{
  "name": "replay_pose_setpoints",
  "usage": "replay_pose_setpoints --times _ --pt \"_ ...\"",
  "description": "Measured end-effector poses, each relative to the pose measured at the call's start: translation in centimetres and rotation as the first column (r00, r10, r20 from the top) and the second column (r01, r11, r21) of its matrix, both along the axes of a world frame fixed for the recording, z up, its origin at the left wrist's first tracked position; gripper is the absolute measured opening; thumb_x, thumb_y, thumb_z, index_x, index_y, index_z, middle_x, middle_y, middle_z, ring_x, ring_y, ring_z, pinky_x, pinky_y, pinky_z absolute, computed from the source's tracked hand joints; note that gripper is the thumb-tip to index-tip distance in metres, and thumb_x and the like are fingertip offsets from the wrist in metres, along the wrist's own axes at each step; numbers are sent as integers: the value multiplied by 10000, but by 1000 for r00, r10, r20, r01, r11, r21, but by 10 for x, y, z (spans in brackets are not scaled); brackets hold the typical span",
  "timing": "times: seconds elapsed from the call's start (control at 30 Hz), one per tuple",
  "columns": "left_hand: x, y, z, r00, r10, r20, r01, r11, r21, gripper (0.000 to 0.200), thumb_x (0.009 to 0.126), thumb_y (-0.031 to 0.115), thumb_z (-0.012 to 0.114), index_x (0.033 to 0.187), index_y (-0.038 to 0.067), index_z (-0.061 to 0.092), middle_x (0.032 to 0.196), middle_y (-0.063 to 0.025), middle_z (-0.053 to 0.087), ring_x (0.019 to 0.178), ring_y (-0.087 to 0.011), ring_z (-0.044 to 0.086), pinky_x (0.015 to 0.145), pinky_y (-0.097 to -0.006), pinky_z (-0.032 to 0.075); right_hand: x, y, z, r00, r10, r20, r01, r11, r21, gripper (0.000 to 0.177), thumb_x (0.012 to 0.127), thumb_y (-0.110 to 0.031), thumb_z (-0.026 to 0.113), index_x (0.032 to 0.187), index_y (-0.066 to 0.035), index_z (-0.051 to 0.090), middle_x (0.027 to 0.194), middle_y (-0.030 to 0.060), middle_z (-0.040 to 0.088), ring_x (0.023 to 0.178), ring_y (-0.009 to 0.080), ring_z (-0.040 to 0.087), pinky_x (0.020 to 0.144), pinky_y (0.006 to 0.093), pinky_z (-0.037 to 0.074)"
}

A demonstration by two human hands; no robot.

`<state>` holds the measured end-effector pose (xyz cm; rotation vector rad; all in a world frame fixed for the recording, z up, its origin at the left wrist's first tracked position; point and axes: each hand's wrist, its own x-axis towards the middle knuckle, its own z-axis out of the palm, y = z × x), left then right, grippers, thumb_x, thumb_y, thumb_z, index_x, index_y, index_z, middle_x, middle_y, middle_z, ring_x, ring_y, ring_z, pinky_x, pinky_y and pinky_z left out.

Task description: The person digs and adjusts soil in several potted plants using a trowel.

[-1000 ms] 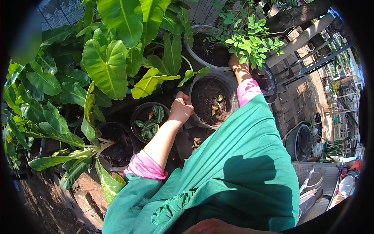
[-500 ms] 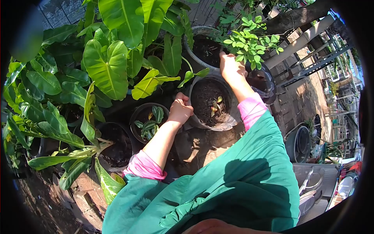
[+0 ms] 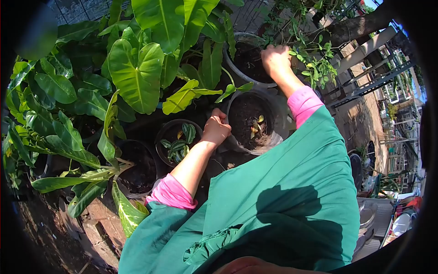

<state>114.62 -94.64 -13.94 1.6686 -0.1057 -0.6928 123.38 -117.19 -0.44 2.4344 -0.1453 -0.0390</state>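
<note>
My left hand [image 3: 216,129] is closed at the left rim of a pot [image 3: 273,138] with thin, see-through sides. Inside that pot, a small yellowish-green seedling [image 3: 256,127] stands in dark soil. Farther off, my right hand [image 3: 277,60] reaches to the right side of a grey-rimmed pot [image 3: 233,67] of dark soil. Its fingers are curled downward, and whatever they hold is hidden. Just left of my left hand is a small pot with a striped-leaf plant [image 3: 179,145].
Broad-leaved plants [image 3: 136,75] crowd the left and far left. A dark pot [image 3: 137,171] holds a leaning leafy plant. Thin leafy branches [image 3: 315,68] hang beside my right hand, below a thick trunk [image 3: 360,25]. Metal racks [image 3: 374,84] stand at right.
My right hand has moved away from me along the far pot's right side. My left hand stays at the nearer pot's rim. The view has shifted slightly, and the hanging branches look displaced.
</note>
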Motion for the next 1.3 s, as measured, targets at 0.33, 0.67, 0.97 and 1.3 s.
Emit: replay_pose_setpoints --times 0.33,0.67,0.97,1.3 --pt "1 -1 -7 1000 1 28 -3 998 60 356 692 19 612 1025 16 486 795 -124 617 672 -226 662 621 -335 518 50 -30 -95 942 -110 317 92 993 73 232 866 -142 500 967 -83 700 1004 101 640 943 302 633 740 416 517" --pt "2 0 -1 999 -31 -9 32 999 44 368 686 25 623 1030 18 493 795 -130 618 677 -230 666 645 -335 524 17 -7 -7 998 -65 20 66 997 -41 248 893 -192 483 1051 -161 671 1050 66 623 1015 268 600 821 414 429" --pt "3 -2 -15 1000 -22 13 22 1000 3 348 704 -47 617 1024 -13 484 869 -83 566 706 -161 610 605 -279 554 -2 -26 -9 963 265 45 -263 964 -49 193 803 -186 566 939 -165 700 877 70 624 834 269 632 777 451 448" --pt "3 -1 -1 999 -32 -23 32 999 29 324 709 -46 612 1003 -10 481 898 -89 568 749 -157 610 623 -280 566 29 -4 -44 998 -52 43 51 998 29 267 896 -160 471 1068 -137 674 1091 101 605 1043 313 584 834 453 457"
